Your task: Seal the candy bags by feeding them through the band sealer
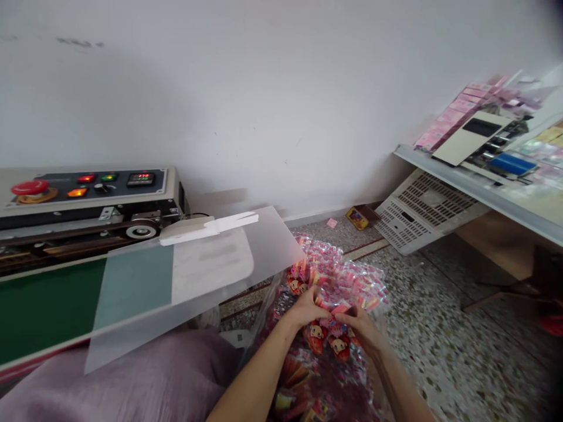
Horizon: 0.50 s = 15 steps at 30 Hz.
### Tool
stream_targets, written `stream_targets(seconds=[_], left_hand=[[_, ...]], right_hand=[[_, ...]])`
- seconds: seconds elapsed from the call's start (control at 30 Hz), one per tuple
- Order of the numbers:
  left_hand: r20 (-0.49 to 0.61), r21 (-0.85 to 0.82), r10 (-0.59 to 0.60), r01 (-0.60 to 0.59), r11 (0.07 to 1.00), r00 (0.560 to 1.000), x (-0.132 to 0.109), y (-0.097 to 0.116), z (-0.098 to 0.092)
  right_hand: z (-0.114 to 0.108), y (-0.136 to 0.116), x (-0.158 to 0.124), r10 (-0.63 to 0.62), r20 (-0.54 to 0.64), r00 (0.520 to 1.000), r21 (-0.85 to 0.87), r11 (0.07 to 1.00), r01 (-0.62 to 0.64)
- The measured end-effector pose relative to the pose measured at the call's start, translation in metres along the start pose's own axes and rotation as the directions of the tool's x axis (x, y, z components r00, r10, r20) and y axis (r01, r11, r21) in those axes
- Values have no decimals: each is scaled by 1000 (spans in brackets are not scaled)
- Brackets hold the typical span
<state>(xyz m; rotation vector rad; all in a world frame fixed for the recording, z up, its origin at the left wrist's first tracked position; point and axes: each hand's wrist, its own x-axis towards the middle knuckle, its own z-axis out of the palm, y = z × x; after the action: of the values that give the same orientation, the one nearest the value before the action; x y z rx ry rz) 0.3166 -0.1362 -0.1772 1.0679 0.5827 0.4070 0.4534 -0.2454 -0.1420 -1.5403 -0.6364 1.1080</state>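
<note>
Low in front of me, a large clear plastic bag [272, 299] holds many small pink packets [352, 280] in shiny wrapping. My left hand [308, 309] is closed, thumb and fingers pinching the upper part of a packet with a red-haired cartoon figure [315, 335]. Beside it, my right hand [361, 329] also pinches, at the top of a neighbouring cartoon packet [339, 346]. Both hands are close together over the pile. Fingers partly hide the packets' upper edges, so how many are held I cannot make out.
To the left stands a band sealer [92, 190] with a red stop button [30, 187] and lit display. A translucent sheet [277, 234] juts from its green belt [48, 305]. At right, a table [475, 176] carries another machine [470, 135]; a crate [404, 225] sits below.
</note>
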Motion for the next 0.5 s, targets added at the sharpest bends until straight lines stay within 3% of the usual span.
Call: stream_targets(seconds=[0.17, 0.37, 0.5], left_hand=[[2, -32, -28, 28, 999, 1000, -3, 6, -3], [111, -23, -102, 106, 994, 989, -5, 16, -12], [58, -25, -108, 109, 994, 993, -6, 13, -13]], right_hand=[[-2, 1, -4, 12, -78, 997, -67, 998, -17], [1, -2, -7, -28, -100, 995, -113, 993, 16], [4, -4, -5, -101, -151, 983, -118, 989, 84]])
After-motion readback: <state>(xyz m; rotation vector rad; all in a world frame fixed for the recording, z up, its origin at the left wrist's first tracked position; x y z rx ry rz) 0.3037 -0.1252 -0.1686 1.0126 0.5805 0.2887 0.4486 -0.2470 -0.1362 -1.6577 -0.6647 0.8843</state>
